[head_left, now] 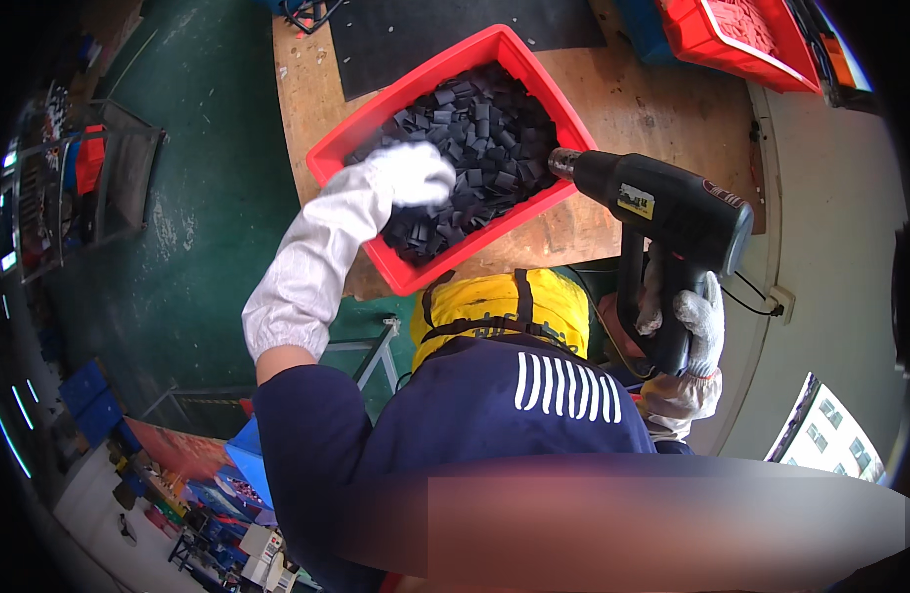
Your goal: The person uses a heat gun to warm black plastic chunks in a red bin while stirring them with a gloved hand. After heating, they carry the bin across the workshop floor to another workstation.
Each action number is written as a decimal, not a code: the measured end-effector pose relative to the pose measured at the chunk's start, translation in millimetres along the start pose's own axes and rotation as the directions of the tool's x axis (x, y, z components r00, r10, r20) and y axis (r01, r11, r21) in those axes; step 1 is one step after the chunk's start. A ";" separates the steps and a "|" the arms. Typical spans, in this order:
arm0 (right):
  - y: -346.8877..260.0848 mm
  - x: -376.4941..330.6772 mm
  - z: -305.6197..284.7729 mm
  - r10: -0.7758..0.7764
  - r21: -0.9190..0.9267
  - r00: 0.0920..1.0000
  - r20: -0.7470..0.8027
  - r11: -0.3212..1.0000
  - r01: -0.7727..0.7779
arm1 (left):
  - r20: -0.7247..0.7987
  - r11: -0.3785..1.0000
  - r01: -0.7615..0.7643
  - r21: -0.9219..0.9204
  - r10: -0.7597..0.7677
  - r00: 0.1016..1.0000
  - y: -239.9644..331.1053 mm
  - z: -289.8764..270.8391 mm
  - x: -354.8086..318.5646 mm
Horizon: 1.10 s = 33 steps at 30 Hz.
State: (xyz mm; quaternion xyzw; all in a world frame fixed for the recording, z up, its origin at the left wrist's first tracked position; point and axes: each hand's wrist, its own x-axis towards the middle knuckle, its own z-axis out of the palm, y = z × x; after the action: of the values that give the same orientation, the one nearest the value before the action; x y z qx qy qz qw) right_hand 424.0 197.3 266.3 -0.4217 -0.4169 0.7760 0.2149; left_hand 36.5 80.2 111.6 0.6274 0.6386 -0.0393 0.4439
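My right hand [703,321], in a white knit glove, is wrapped round the handle of a black heat gun [677,203]. The metal nozzle points left and sits over the right rim of a red plastic bin [549,201]. Inside the bin lie many small black pieces [484,148], like short flattened bits of tube. My left hand [417,174], gloved in white with a pale sleeve cover, is over the left part of these pieces. Its fingers are smeared by motion, so I cannot see whether they hold anything.
The bin stands on a wooden table [657,114] with a dark mat [415,44] behind it. Another red bin [692,44] with pinkish pieces is at the far right. A yellow bag-like bundle [504,306] is at my front. A cable runs to a wall socket [783,304] on the right.
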 end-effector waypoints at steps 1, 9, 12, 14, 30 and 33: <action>0.4 -0.3 1.7 -0.015 -0.022 1.000 -0.007 1.000 0.015 | -0.197 0.997 0.065 -0.042 -0.072 0.978 -4.1 -3.6 10.1; -1.3 -4.0 7.1 0.013 0.061 1.000 0.005 0.998 -0.013 | -0.375 0.822 0.547 -0.160 -0.563 0.737 -14.6 7.7 132.4; 0.0 -4.2 14.6 -0.046 -0.004 0.998 -0.043 0.999 0.046 | -0.270 0.899 0.437 -0.026 -0.427 0.863 7.8 28.8 135.4; -0.5 -4.9 6.9 -0.030 -0.020 0.999 -0.019 0.999 0.030 | -0.163 0.952 0.285 0.115 -0.265 0.950 0.4 60.4 127.4; -1.0 2.8 7.1 -0.016 -0.026 1.000 -0.023 1.000 0.016 | -0.372 0.981 0.100 0.167 -0.031 0.928 43.0 107.6 92.1; 2.0 -0.1 8.5 -0.047 -0.028 0.997 -0.063 0.999 0.046 | -0.295 0.961 0.244 -0.132 -0.273 0.916 28.1 106.2 119.5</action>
State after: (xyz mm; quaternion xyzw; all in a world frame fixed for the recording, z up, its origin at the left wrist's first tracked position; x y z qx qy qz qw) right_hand 417.1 192.1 267.1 -0.4392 -0.4299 0.7513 0.2405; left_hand 136.6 113.2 -11.9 0.5144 0.7789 0.0309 0.3574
